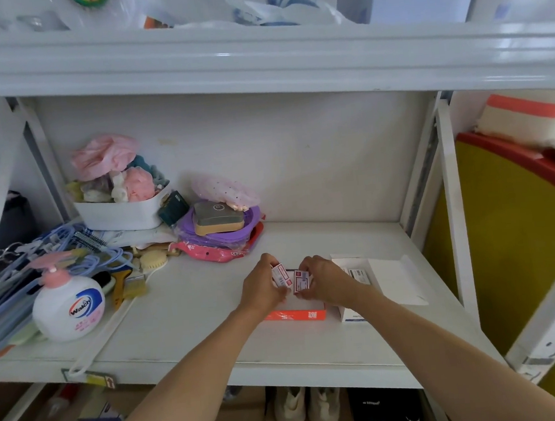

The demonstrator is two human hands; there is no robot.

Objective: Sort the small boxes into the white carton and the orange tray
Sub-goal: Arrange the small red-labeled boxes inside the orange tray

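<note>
Both hands reached over the white shelf (190, 305), each holding one small box above the orange tray (295, 316). The left hand (261, 287) had its fingers closed around a small red-and-white box (280, 276), gripping it by its edges; that box stood nearly upright, its long axis tilted a little to the left, printed face turned toward the camera. The right hand (324, 281) pinched a second red-and-white box (301, 280) between thumb and fingers, its long axis also close to vertical and leaning slightly right. The two boxes sat just beside each other, nearly touching at their lower corners. The orange tray lay flat at the shelf's front, its long side running left to right, mostly hidden beneath the hands. The white carton (362, 276) rested just to the right of the tray, open, its flap (396, 280) spread out toward the right.
</note>
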